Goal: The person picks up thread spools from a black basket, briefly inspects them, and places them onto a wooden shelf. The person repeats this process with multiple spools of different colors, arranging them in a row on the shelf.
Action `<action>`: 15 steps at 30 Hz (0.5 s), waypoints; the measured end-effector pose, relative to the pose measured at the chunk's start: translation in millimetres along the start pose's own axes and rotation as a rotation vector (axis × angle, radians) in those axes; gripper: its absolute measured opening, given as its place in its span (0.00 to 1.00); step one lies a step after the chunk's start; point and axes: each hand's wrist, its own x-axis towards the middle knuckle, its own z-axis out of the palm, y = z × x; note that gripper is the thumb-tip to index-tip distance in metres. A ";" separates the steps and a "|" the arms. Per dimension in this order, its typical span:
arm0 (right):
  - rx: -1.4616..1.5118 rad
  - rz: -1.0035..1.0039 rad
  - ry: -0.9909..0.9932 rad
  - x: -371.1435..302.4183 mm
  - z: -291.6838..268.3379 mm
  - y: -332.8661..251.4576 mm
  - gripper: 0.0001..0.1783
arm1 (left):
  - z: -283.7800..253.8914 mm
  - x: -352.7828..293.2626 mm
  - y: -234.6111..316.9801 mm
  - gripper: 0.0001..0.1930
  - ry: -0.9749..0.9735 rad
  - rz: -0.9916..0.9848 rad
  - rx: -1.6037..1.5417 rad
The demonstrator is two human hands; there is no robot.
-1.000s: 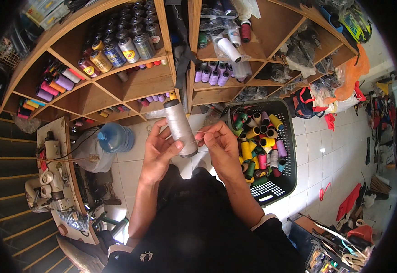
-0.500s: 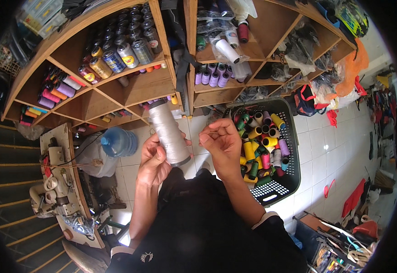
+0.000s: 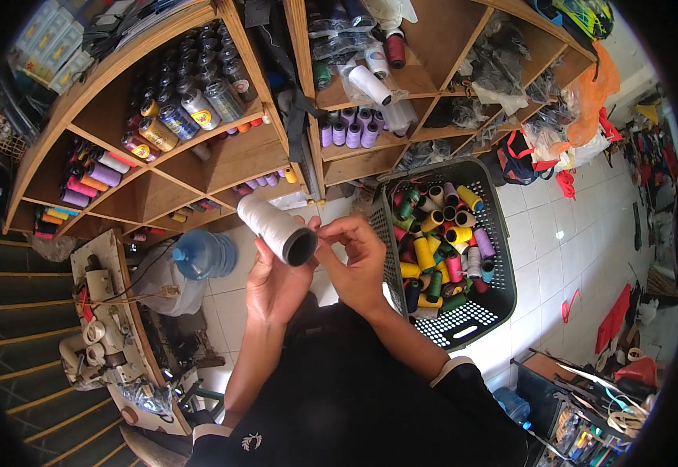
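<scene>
My left hand [image 3: 275,284] grips a large white thread cone [image 3: 275,226], tilted so its dark hollow base faces me. My right hand [image 3: 358,261] is at that base end, with fingertips pinched close to the rim; whether it holds a thread end I cannot tell. Both hands are raised in front of my dark shirt, between the wooden shelf unit [image 3: 230,159] and the dark plastic basket [image 3: 485,307] full of coloured thread spools.
The shelves hold several thread cones, jars and plastic bags. A blue water bottle [image 3: 203,254] lies on the tiled floor at left, beside a sewing machine [image 3: 105,331]. Stairs run down the left edge. Bags and red items sit at right.
The white cone has tipped from upright to lying slanted with its base toward me. Both hands shifted right and closer together, the right hand now at the cone's base.
</scene>
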 end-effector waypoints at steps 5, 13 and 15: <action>-0.213 -0.120 0.087 -4.8 4.6 0.1 0.07 | 0.7 6.8 -1.2 0.24 -0.012 0.121 0.259; -0.487 -0.457 0.033 -0.4 3.5 -7.5 0.10 | 9.1 4.9 -4.8 0.25 0.168 0.443 0.574; -0.501 -0.503 -0.001 2.2 5.4 -10.7 0.10 | 8.9 4.6 -4.0 0.25 0.152 0.491 0.626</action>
